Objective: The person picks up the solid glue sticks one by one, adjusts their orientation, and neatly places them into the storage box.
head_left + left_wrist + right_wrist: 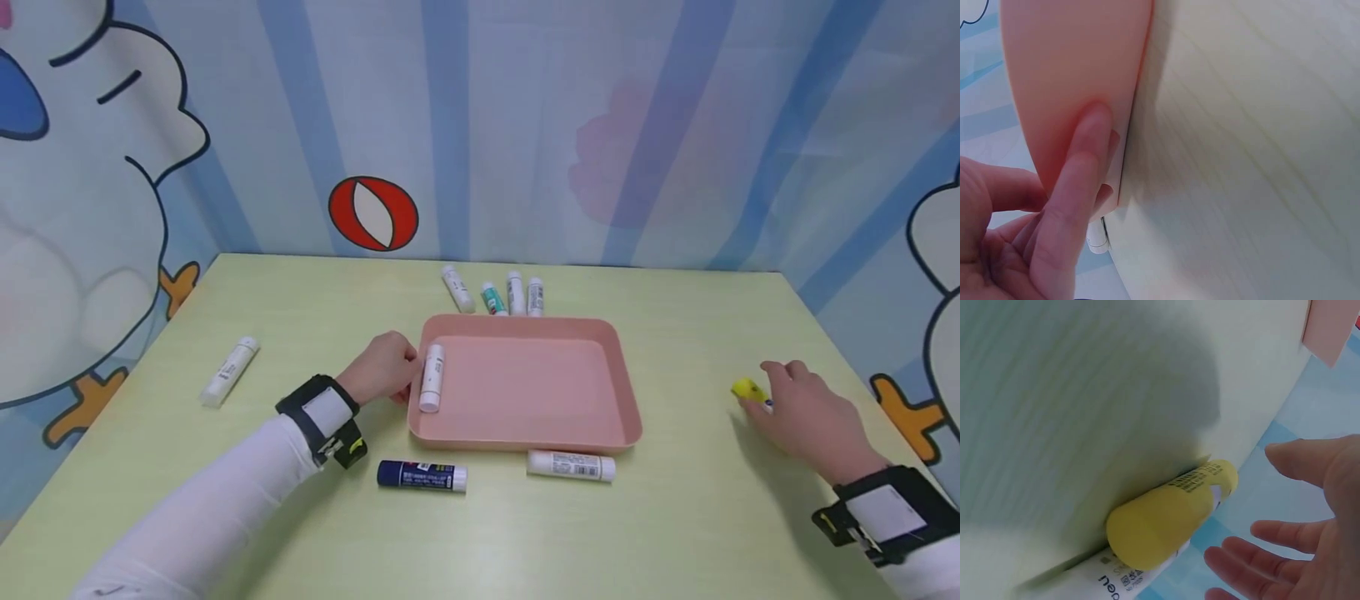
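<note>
The left hand [384, 367] holds the left side of a pink tray [517, 444]; in the left wrist view its fingers press the outer wall while the thumb lies at the rim. Inside the tray, along that side, lies a white glue stick [432, 379]. At the right of the table the right hand [810, 412] hovers with fingers spread, just beside a yellow glue stick [1172, 512]. A white deli glue stick [1110, 578] lies against the yellow one in the right wrist view. From the head, the hand mostly hides this pair.
In front of the tray lie a dark blue glue stick [422, 476] and a white one [572, 466]. Behind it are several more, one of them teal [492, 298]. Another white glue stick [229, 372] lies at far left. A printed curtain [510, 125] hangs behind the table.
</note>
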`<state>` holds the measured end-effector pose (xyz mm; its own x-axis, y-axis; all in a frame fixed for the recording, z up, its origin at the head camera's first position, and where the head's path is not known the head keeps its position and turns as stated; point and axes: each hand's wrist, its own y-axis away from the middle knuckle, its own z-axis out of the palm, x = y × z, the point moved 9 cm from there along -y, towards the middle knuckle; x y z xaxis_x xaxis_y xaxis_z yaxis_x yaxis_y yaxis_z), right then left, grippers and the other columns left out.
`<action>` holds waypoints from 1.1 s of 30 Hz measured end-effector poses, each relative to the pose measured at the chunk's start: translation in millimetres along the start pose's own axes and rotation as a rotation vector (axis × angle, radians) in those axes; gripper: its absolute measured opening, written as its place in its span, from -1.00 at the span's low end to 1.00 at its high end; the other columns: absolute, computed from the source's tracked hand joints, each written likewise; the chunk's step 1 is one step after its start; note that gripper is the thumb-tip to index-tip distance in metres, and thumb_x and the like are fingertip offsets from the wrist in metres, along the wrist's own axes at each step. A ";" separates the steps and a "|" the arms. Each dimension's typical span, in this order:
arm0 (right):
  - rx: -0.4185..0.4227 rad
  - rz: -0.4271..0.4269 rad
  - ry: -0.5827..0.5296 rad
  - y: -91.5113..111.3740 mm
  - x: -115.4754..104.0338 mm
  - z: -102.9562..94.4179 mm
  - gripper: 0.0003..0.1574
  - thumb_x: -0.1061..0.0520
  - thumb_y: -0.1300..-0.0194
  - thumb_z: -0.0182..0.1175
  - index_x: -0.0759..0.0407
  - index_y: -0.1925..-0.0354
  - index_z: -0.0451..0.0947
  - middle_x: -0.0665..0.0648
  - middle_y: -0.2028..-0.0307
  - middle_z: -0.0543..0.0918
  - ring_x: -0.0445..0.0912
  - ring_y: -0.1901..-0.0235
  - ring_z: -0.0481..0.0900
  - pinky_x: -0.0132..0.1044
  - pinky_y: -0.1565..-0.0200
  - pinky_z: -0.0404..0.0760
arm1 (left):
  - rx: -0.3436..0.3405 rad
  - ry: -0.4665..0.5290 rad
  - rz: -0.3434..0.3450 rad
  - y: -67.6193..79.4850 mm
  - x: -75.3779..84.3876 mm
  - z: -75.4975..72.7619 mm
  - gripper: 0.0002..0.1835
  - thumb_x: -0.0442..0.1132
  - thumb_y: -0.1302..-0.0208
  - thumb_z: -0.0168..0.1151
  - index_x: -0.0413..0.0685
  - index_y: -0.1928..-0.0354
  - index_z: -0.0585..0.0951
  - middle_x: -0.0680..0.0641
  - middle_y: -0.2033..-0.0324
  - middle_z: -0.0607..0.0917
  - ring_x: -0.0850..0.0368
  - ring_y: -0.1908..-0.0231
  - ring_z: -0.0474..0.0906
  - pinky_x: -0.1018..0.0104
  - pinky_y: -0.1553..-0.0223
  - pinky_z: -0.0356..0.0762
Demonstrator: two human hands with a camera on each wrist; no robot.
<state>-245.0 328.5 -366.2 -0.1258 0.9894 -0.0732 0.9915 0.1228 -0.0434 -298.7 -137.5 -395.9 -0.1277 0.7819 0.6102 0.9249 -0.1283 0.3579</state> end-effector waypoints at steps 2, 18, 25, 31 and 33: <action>0.003 0.004 0.018 1.0 0.9 1.7 -0.27 0.05 -0.24 0.28 0.65 -0.04 0.28 0.57 0.24 0.39 0.32 0.36 0.48 0.10 0.50 0.54 | 0.001 -0.001 0.005 0.3 0.3 -0.2 -0.75 -0.29 -0.43 0.05 -0.31 0.14 0.67 -0.12 0.54 0.63 0.09 0.55 0.59 0.34 0.48 0.59; 0.003 -0.005 0.030 4.3 3.4 11.4 -0.38 0.06 -0.18 0.33 0.60 0.11 0.37 0.38 0.44 0.40 0.09 0.58 0.43 -0.08 0.63 0.46 | 0.001 0.007 -0.004 -0.3 -1.0 0.2 -0.75 -0.28 -0.44 0.05 -0.31 0.15 0.66 -0.12 0.53 0.64 0.09 0.55 0.60 0.34 0.48 0.59; 0.012 -0.015 0.044 2.8 1.8 11.9 -0.42 0.11 -0.14 0.37 0.59 0.18 0.38 0.33 0.48 0.40 0.06 0.60 0.43 -0.08 0.63 0.46 | 0.004 0.001 0.000 0.5 0.2 -1.0 -0.76 -0.28 -0.44 0.05 -0.30 0.16 0.66 -0.12 0.53 0.64 0.09 0.55 0.60 0.34 0.48 0.59; 0.011 -0.012 0.034 0.4 2.3 12.9 -0.50 0.17 -0.13 0.37 0.58 0.27 0.39 0.30 0.52 0.39 0.05 0.61 0.44 -0.06 0.62 0.47 | 0.004 0.006 -0.004 0.6 -0.4 -0.7 -0.76 -0.29 -0.44 0.05 -0.30 0.17 0.66 -0.12 0.53 0.64 0.09 0.55 0.59 0.35 0.48 0.59; 0.002 -0.015 0.037 -0.3 1.8 13.9 -0.54 0.18 -0.12 0.37 0.57 0.30 0.41 0.27 0.53 0.40 0.04 0.61 0.44 -0.06 0.60 0.48 | 0.002 0.005 0.003 0.4 0.3 -0.6 -0.76 -0.29 -0.44 0.05 -0.30 0.17 0.66 -0.12 0.53 0.64 0.09 0.55 0.59 0.35 0.49 0.59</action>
<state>-246.0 329.1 -380.1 -0.1396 0.9896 -0.0361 0.9894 0.1379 -0.0463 -298.6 -137.7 -395.1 -0.1268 0.7787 0.6145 0.9261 -0.1290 0.3546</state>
